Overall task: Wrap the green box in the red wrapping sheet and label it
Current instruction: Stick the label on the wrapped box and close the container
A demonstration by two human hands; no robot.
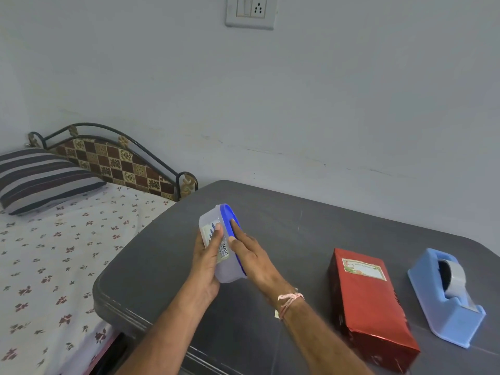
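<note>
Here the red-wrapped box (370, 307) lay beside the tape dispenser (446, 299): likely stiff, light, slick; grasp its long sides. The left hand (205, 255) gripped a container (227, 272), the right hand (251, 255) pressing straight fingers on its lid (230, 215).

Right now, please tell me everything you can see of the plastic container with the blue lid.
The container is a translucent whitish plastic box with rounded corners and a blue lid, closed. A label reading SMART is on its side. It is tipped on edge, lid facing right, over the grey table; whether it rests there is unclear. The left hand grips its body; the right hand lays straight fingers on the lid.
</note>
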